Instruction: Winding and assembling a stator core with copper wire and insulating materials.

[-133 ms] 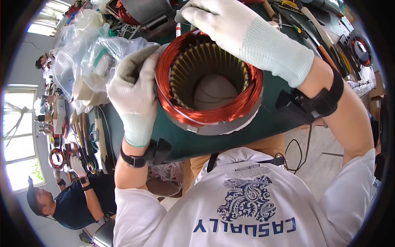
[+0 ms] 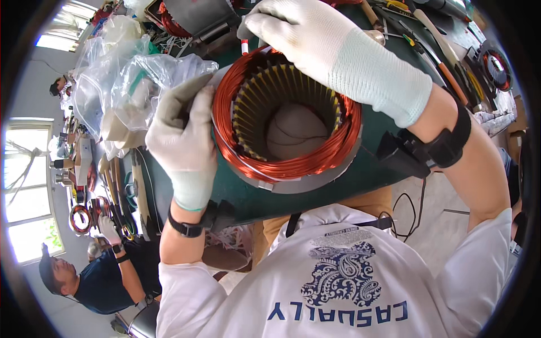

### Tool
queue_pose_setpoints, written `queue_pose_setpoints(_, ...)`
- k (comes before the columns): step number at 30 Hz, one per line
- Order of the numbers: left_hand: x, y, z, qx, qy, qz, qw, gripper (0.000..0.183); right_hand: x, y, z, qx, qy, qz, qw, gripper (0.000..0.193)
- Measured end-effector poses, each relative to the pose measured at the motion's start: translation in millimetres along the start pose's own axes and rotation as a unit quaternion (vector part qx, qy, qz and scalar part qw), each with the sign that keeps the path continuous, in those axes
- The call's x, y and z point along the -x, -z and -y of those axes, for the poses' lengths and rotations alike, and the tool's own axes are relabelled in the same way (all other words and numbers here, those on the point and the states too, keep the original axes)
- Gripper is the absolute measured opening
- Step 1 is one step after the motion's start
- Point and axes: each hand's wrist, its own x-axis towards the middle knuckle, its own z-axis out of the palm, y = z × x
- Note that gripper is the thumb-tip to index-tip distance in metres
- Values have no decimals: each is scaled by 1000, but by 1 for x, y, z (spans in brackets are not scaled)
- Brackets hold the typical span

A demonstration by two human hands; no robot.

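Observation:
A motor stator [image 2: 337, 179] with thick rings of red-orange copper winding [image 2: 248, 159] stands on the green bench in front of me. Yellow slot liners line its round bore. My left hand [image 2: 183, 127], in a pale knit glove, presses on the stator's left side with thumb and fingers curled at the winding. Over the far rim reaches my right hand [image 2: 298, 31], gloved alike, its fingers bent together beyond the winding. What those fingertips hold, if anything, is hidden. A small red-and-white stick [image 2: 244, 48] pokes out just below them.
Clear plastic bags [image 2: 141, 81] heap at the left, with another grey stator [image 2: 200, 17] behind. Hand tools [image 2: 434, 59] lie at the far right, near another wound stator [image 2: 496, 66]. At lower left, a co-worker [image 2: 115, 276] in gloves handles a copper-wound ring [image 2: 80, 219].
The whole view has shifted slightly, and the stator sits a little lower in it. Both my hands keep nearly the same places on it.

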Motion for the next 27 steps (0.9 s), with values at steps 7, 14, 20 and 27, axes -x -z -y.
queue_pose_setpoints(7,-27,17,-29,-142,12,138,980,16,-4,3,2,-180,-125,57,974,24)
queue_pose_setpoints(14,-8,16,-12,-132,-16,90,987,11,-2,-3,0,-56,-28,-17,998,24)
queue_pose_setpoints(20,-29,11,-31,-135,-6,150,979,12,3,-7,3,-2,-4,-23,1000,28)
queue_pose_setpoints(27,-44,8,-35,-194,-55,206,958,12,-8,29,6,-156,-47,73,984,27)
